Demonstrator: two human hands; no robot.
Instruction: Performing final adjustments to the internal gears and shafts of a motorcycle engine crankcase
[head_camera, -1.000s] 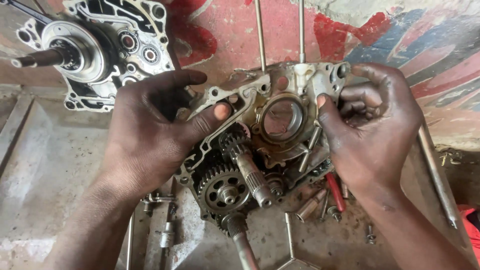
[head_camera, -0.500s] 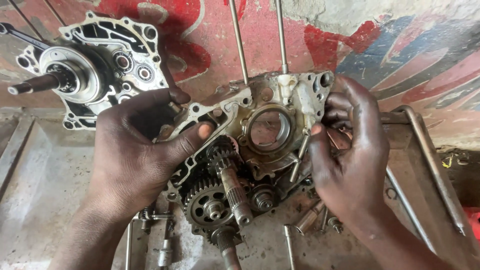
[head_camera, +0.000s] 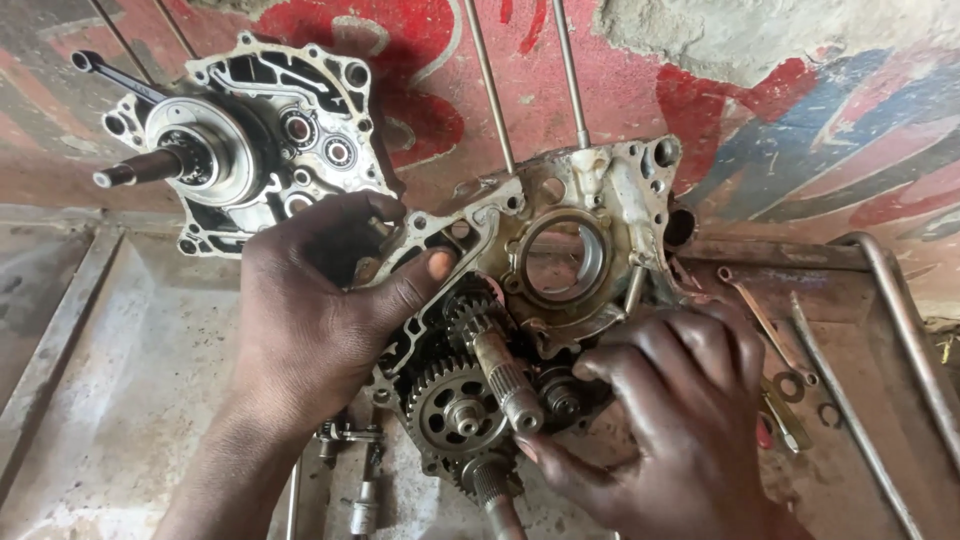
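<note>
Left hand (head_camera: 310, 320) clamped on the upper left edge of the engine case half (head_camera: 560, 250), thumb pressed on its face, fingers curled behind the rim. Right hand (head_camera: 680, 420) lower down, fingertips pinching at the end of the splined shaft (head_camera: 500, 375) beside the small gear (head_camera: 560, 400); whether it truly gripped the shaft or only steadied it, cannot tell. The case stood tilted on the metal tray (head_camera: 120, 400), leaning toward the painted wall (head_camera: 780, 130), gears exposed at its lower part, large gear (head_camera: 455, 410) to the left of the shaft. Judged heavy, rigid cast metal, oily and likely slippery; gear stack loose enough to drop out if tipped. Best held by the outer rim and bolt lugs, not by the shafts. Two long studs (head_camera: 570, 70) rose from its top. Second case half with crankshaft (head_camera: 240, 135) leaned behind, well apart. Wrench (head_camera: 765, 320) and washers (head_camera: 790, 385) lay at right on the tray.
</note>
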